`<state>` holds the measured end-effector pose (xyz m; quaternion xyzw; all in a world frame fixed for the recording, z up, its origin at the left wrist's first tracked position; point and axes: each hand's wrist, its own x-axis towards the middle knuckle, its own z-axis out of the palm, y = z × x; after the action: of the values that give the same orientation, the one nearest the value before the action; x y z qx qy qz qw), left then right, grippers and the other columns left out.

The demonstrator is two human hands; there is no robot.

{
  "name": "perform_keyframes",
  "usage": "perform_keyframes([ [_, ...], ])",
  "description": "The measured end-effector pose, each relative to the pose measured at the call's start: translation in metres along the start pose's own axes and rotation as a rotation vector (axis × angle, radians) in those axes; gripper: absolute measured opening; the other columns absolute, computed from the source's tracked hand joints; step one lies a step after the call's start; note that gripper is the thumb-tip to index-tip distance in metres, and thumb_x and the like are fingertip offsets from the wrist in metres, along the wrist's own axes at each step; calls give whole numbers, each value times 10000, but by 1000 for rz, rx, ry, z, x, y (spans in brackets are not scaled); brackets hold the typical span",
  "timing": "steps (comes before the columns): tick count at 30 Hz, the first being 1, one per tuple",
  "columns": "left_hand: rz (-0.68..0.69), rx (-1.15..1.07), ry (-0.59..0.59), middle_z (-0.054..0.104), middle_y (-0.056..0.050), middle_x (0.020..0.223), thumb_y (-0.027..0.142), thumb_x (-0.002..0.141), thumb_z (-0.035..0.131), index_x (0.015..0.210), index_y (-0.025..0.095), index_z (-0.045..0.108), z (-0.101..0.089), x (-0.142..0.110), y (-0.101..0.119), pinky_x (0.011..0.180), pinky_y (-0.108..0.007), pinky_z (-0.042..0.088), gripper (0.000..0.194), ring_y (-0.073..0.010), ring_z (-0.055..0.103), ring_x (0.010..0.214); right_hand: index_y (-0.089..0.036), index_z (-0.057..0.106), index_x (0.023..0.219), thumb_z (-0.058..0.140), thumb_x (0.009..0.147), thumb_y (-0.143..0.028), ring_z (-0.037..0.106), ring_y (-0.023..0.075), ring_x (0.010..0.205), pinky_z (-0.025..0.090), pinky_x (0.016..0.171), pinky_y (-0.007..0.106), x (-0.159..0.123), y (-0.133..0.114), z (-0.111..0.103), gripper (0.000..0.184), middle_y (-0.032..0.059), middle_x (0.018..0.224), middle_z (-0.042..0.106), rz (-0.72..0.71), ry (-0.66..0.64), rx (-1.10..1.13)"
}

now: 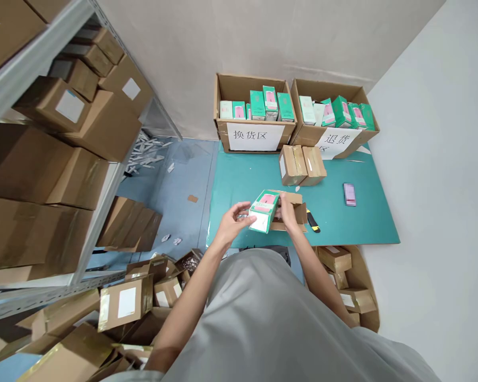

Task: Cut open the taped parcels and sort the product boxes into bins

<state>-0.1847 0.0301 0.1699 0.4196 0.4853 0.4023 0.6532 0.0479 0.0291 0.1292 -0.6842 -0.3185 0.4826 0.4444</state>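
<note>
Both my hands hold a small green and white product box (pixel 265 210) with a pink picture, above the near edge of the teal mat (pixel 334 223). My left hand (pixel 234 217) grips its left end with curled fingers. My right hand (pixel 287 212) holds its right side, over an opened brown carton (pixel 297 215) lying on the mat. A yellow and black box cutter (pixel 313 221) lies just right of that carton.
Two open cartons (pixel 255 135) (pixel 334 135) with paper labels hold several green boxes at the mat's far edge. Two taped parcels (pixel 301 164) and a small pink item (pixel 349 193) lie on the mat. Shelving with cartons (pixel 63 138) stands left; more parcels (pixel 123 302) (pixel 342 281) lie on the floor.
</note>
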Motion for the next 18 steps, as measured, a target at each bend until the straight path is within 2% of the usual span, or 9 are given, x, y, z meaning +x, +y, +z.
perform_keyframes([
  [2, 74, -5, 10, 758, -135, 1445, 484, 708, 1028, 1326, 224, 795, 6, 14, 16, 1068, -411, 601, 710, -287, 703, 1264, -187, 749, 1159, 448, 1106, -820, 789, 255, 718, 681, 664, 366, -13, 6, 12, 702, 126, 945, 815, 209, -80, 60],
  [5, 137, -26, 46, 753, -139, 1464, 381, 738, 1005, 1337, 215, 784, 14, 47, 32, 1179, -449, 561, 660, -311, 682, 1376, -178, 730, 1186, 418, 1157, -752, 777, 197, 632, 651, 612, 293, -40, 16, 30, 654, 132, 981, 829, 465, -220, 184],
  [8, 7, -98, 60, 767, -151, 1425, 225, 722, 969, 1296, 191, 785, 17, 81, 33, 1211, -479, 549, 604, -317, 708, 1371, -150, 733, 1058, 363, 1178, -741, 748, 154, 593, 603, 570, 218, -64, 23, 37, 707, 121, 883, 805, 648, -336, 299],
  [12, -201, -187, 123, 753, -179, 1430, 143, 737, 935, 1307, 171, 775, 16, 104, 20, 1110, -464, 615, 592, -298, 774, 1231, -137, 735, 997, 351, 1187, -724, 738, 152, 593, 581, 547, 198, -79, 21, 31, 726, 87, 774, 764, 737, -358, 366],
  [15, -216, -237, 145, 757, -174, 1418, 151, 752, 941, 1302, 172, 779, 13, 102, 14, 1043, -425, 640, 574, -270, 789, 1145, -139, 727, 991, 337, 1191, -716, 738, 150, 589, 583, 540, 200, -82, 16, 25, 725, 88, 802, 769, 750, -351, 368],
  [18, -171, -275, 134, 767, -168, 1399, 232, 740, 986, 1291, 177, 789, 7, 92, 17, 1074, -428, 625, 588, -281, 779, 1183, -153, 704, 1019, 435, 1143, -781, 768, 171, 612, 620, 564, 225, -81, 13, 22, 694, 71, 823, 749, 730, -336, 370],
])
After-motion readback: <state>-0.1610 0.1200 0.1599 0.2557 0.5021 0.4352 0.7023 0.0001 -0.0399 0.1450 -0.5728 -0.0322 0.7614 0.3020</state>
